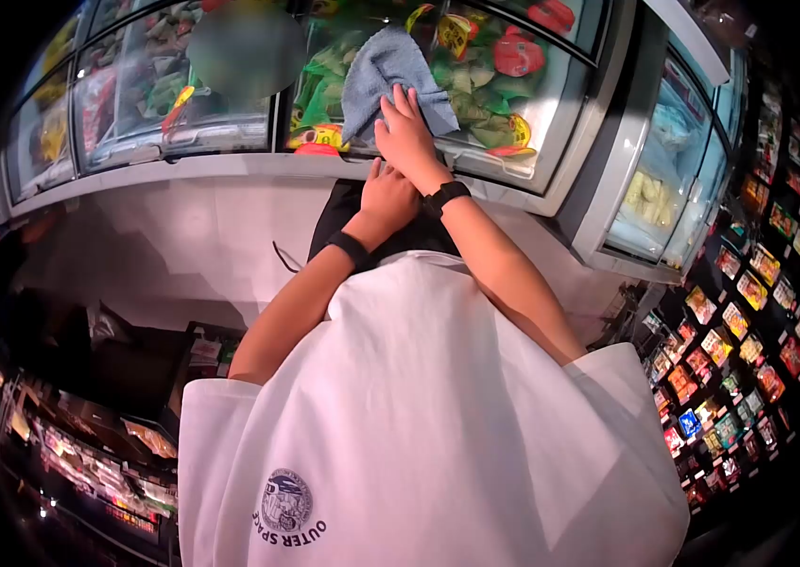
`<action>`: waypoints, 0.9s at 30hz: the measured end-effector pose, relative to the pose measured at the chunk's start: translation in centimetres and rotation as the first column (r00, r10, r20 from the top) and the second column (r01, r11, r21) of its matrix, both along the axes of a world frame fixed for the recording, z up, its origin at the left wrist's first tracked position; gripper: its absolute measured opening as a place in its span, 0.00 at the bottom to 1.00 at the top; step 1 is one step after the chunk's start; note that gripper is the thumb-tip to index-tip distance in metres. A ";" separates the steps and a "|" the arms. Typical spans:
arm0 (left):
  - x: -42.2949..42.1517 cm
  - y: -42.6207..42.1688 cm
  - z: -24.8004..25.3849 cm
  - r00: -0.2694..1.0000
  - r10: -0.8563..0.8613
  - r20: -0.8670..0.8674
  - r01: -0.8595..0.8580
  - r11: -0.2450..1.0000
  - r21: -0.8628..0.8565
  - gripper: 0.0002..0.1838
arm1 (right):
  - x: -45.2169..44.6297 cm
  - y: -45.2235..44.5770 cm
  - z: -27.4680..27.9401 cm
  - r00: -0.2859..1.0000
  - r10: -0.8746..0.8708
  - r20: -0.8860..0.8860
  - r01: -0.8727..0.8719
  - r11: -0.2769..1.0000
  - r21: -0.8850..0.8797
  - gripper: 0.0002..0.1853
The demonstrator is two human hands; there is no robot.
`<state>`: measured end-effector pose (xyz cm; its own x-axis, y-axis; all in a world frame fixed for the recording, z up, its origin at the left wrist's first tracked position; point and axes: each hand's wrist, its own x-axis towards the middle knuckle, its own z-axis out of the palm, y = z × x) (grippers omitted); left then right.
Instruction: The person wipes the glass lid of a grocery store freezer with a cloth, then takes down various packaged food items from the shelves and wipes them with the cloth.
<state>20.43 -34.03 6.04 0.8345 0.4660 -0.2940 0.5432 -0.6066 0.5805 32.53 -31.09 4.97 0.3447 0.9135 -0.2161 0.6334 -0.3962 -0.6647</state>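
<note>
A grey-blue cleaning cloth (383, 80) lies bunched and partly spread on the glass lid (551, 123) of a chest freezer. My right hand (406, 132) is on top of the cloth, its fingers stretched out and pressed flat. Just below it, my left hand (388, 200) rests at the freezer's front edge, fingers extended and partly covered by my right wrist. I see nothing held in it. Both wrists carry a black band. Under the glass are green bags (324, 80) and red packages (518, 55) with yellow labels.
The freezer's pale front rim (201, 168) runs across in front of me. Another glass-topped freezer (655, 180) stands to the right. Beyond it is a shelf wall of colourful packets (740, 331). Dark shelving with goods (97, 463) is at the lower left.
</note>
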 end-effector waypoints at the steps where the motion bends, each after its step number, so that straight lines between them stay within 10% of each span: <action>1: -0.1 0.4 0.5 1.000 0.023 0.002 -0.023 1.000 -0.003 0.21 | -0.2 0.4 -0.5 1.000 -0.012 -0.018 0.012 1.000 -0.009 0.26; 7: -1.6 5.8 3.4 0.936 0.339 0.092 -0.350 0.917 0.188 0.14 | 1.0 2.6 -1.2 0.895 -0.115 -0.430 0.142 0.989 0.031 0.30; 14: -6.7 13.4 4.1 0.809 0.582 -0.086 -0.425 0.679 0.599 0.12 | 1.6 4.1 0.2 0.965 0.263 -0.020 -0.263 0.964 -0.022 0.26; 18: -9.2 17.9 3.8 0.666 0.720 -0.194 -0.602 0.672 0.431 0.18 | -0.1 4.2 4.1 0.909 0.408 -0.084 -0.413 0.852 -0.323 0.25; 25: -15.2 25.4 2.2 0.684 0.678 -0.270 -0.570 0.727 0.383 0.24 | -6.2 5.2 2.6 0.912 0.369 -0.177 -0.388 0.918 -0.086 0.13; 27: -17.4 28.5 1.4 0.683 0.706 -0.187 -0.593 0.686 0.422 0.26 | -8.6 7.3 2.3 0.949 0.313 0.043 -0.316 0.934 0.169 0.11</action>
